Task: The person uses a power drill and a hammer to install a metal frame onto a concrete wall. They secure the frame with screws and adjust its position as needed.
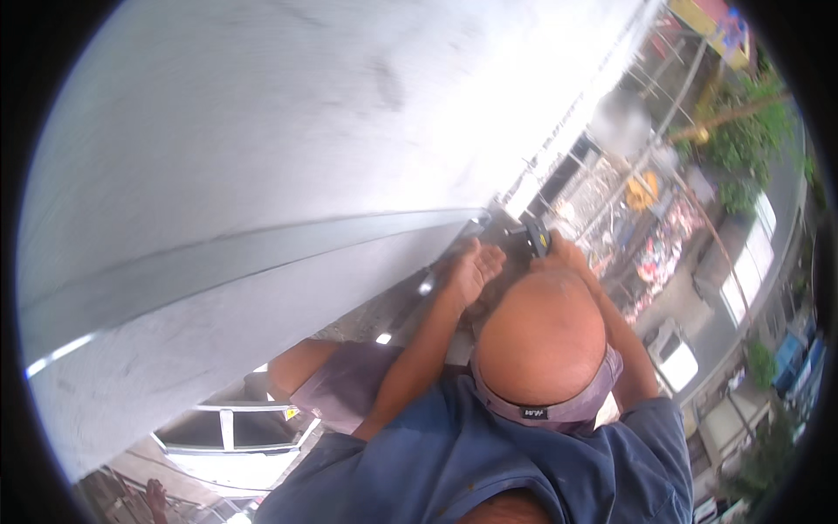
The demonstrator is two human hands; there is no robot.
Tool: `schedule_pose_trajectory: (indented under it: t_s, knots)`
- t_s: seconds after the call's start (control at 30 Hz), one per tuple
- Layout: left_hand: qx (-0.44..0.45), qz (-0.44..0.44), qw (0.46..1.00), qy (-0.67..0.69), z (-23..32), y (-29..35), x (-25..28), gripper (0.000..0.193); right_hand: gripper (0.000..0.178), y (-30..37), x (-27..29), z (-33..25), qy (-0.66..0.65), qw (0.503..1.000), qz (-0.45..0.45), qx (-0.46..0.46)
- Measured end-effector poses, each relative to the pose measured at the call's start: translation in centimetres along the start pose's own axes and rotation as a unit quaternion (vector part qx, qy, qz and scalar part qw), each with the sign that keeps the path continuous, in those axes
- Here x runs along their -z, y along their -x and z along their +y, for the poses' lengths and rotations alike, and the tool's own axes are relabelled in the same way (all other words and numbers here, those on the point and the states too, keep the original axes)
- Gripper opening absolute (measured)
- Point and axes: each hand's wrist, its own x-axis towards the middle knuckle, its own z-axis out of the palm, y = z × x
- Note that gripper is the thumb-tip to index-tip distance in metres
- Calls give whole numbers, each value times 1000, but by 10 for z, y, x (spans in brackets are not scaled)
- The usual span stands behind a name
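My left hand point(477, 272) is beside the lower edge of a large pale grey wall point(227, 131), palm showing and fingers loosely apart. Nothing shows in it. Just to its right, my right hand point(559, 253) is closed round a dark hand tool point(537, 237) with a yellow mark; its exact kind is too blurred to tell. The tool's metal end points left, toward the wall's corner. My bare right knee point(541, 336) rises below the hands, out of purplish shorts, and hides part of what lies beneath them.
A grey ledge point(262, 249) runs along the wall. Thin poles point(685, 87) cross at the upper right above heaped coloured debris point(668, 249). Far below are a white vehicle point(676, 360), a road and trees; another white vehicle point(231, 441) stands at lower left.
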Motion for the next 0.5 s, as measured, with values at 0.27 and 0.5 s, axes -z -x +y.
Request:
schedule_pose_trajectory:
  t_s: [0.27, 0.5]
  knots:
    - [-89, -53, 878, -467, 67, 87, 2, 57, 63, 1, 13, -1, 25, 995, 5, 97]
    - [-179, -51, 649, -738, 136, 233, -24, 54, 64, 4, 31, -22, 82, 982, -102, 140]
